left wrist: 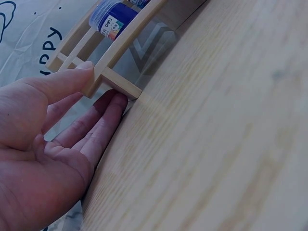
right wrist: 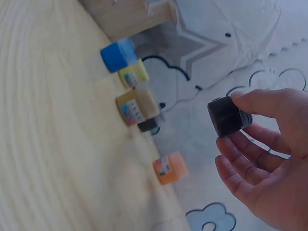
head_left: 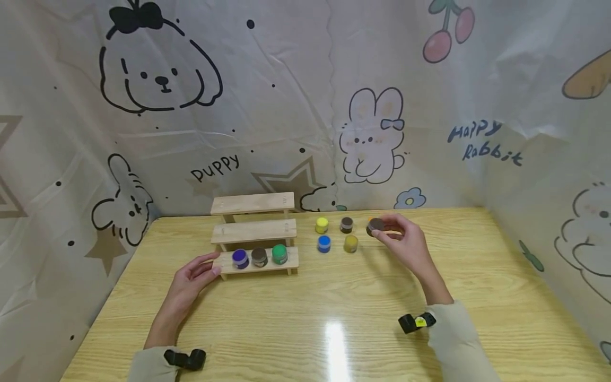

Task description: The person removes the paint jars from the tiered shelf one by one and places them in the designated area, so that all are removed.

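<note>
From the head, facing forward-down across the worktop [head_left: 277,329] to its far edge; in both wrist views, close, tilted, sharing the rack [head_left: 254,232].

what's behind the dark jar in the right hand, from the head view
An orange jar. Only a sliver shows past the dark jar; the rest is covered there, though the right wrist view shows its labelled side.

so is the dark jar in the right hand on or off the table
Off: the right wrist view shows the right hand pinching the dark jar, with a gap between jar and table.
</note>
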Demonstrator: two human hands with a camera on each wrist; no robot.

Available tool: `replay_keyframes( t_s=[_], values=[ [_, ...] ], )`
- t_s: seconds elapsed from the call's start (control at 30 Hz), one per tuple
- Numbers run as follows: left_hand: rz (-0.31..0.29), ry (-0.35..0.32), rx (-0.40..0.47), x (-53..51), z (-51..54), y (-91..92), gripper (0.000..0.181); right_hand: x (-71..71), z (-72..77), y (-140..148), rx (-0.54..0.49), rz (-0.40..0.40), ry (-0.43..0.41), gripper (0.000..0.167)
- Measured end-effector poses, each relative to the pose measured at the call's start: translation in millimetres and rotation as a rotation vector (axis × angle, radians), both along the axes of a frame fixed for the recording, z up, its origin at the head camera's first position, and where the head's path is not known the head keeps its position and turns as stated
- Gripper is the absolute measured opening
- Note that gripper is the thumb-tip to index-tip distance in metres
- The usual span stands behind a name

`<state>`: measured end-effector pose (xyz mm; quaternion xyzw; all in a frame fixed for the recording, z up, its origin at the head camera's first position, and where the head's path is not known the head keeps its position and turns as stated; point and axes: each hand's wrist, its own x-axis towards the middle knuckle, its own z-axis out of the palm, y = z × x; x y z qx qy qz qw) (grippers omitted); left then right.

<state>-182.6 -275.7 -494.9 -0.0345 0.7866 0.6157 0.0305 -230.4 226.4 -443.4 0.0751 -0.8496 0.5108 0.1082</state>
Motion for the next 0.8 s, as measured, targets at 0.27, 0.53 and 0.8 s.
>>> replay_keyframes(
  t_s=[0.27, 0.53, 0.8],
  values=[
    [-0.026, 0.037, 0.025, 1.0, -0.5, -0.2, 0.055, -2.3, -11.6, 7.4, 0.033, -0.031, -0.086, 0.039],
    [-0.023, 0.029, 0.023, 1.1, 1.0, -1.8, 0.056, -9.8, -28.7, 11.4, 0.029, -0.029, -0.150, 0.038],
    [-0.025, 0.029, 0.028, 1.4, 1.3, -1.1, 0.055, -10.6, -40.6, 15.1, 0.061, -0.021, -0.154, 0.037]
  ],
)
